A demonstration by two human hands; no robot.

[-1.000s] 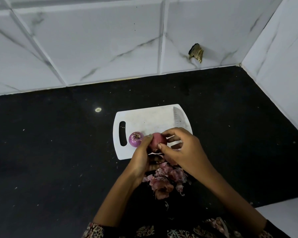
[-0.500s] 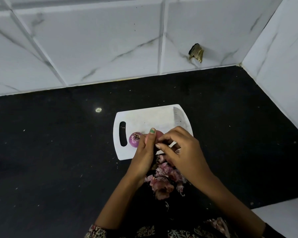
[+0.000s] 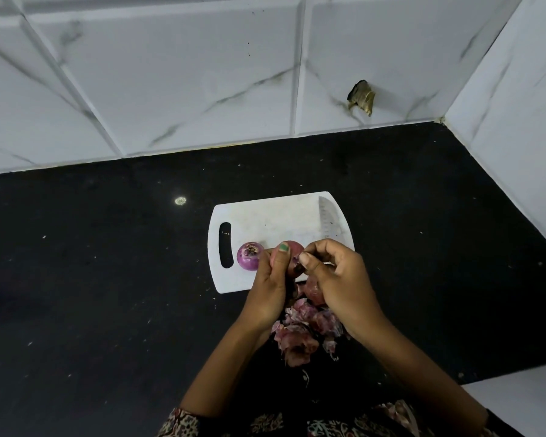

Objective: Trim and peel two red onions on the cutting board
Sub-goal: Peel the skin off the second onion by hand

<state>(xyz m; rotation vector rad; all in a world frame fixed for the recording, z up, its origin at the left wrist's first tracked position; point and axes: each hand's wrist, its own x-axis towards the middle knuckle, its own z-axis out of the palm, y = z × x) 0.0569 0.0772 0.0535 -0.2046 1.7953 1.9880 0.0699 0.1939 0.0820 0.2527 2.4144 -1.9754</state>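
A white cutting board (image 3: 265, 219) lies on the black counter. One peeled purple onion (image 3: 249, 255) sits on its left part, beside the handle slot. My left hand (image 3: 270, 288) grips a second red onion (image 3: 293, 249) just above the board's near edge, thumb across the onion's front. My right hand (image 3: 334, 279) pinches a bit of skin at that onion's right side with thumb and forefinger. A knife (image 3: 327, 217) lies along the board's right edge; its handle is hidden behind my right hand.
A heap of reddish onion peels (image 3: 303, 332) lies on the counter (image 3: 108, 294) just in front of the board, under my wrists. White marble tiles (image 3: 171, 74) close the back and the right side. A small bright spot (image 3: 180, 200) marks the counter left of the board.
My left hand has turned the held onion so the thumb lies over its front. The right hand's fingers have drawn in close and now pinch skin at the onion's side.
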